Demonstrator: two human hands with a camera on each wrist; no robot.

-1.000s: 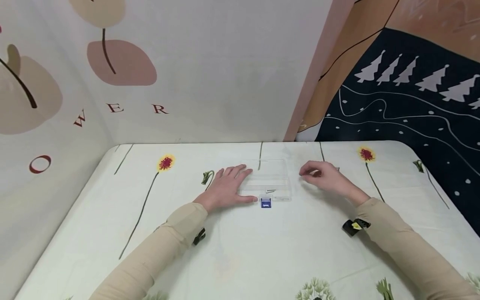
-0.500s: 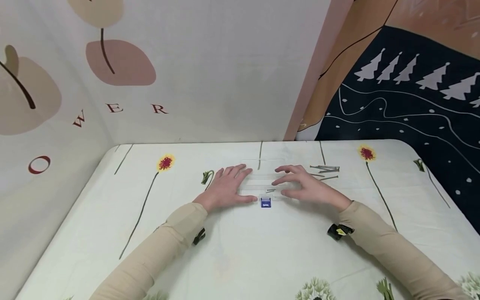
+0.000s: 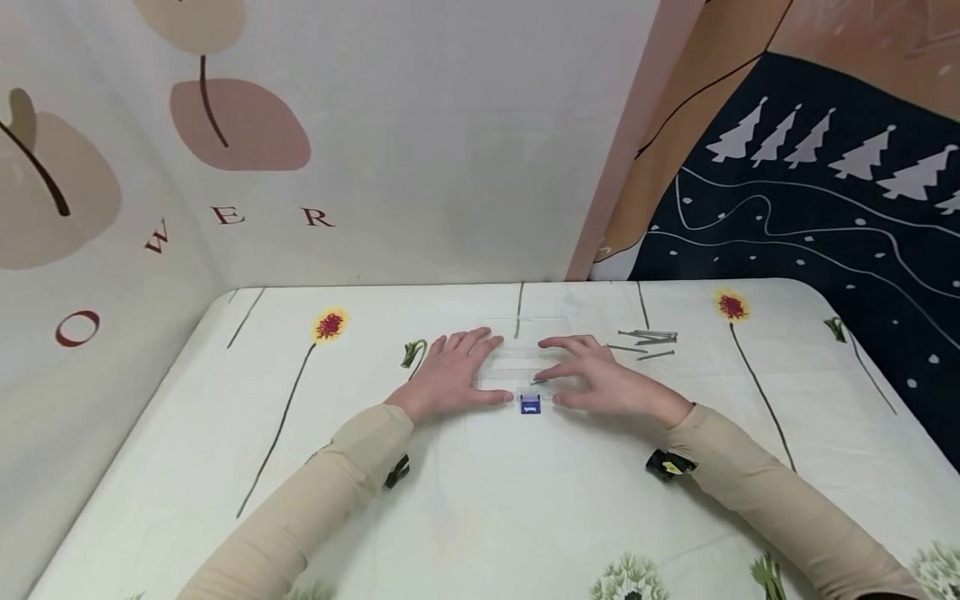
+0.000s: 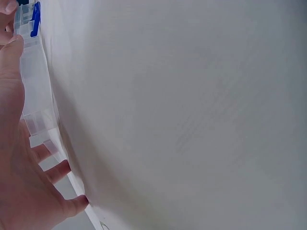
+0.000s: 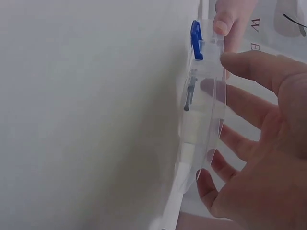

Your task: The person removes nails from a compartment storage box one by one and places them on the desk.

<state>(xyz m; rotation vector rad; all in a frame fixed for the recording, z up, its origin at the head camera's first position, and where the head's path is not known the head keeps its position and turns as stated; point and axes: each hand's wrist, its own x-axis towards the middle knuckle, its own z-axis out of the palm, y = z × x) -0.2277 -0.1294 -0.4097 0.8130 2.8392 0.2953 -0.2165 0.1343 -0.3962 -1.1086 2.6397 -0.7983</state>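
Currently I see the clear, rectangular plastic box (image 3: 516, 363) on the white, flower-printed surface (image 3: 465, 517), between the two hands. The left hand (image 3: 450, 379) rests at the box's left side, fingers spread wide, thumb near the blue plastic latch (image 3: 530, 405) on the front edge. The right hand (image 3: 606, 380) is spread too, thumb and fingers apart at the right side; I can't tell how firmly it touches. Small grey metal pieces (image 5: 190, 94) show through the clear wall, and several long grey metal nails (image 3: 656, 337) lie just beyond the right hand.

Cloth-hung indoor corner — lettered hanging (image 3: 420, 167), navy tree-print drape (image 3: 795, 204), flower-print tablecloth (image 3: 487, 517)
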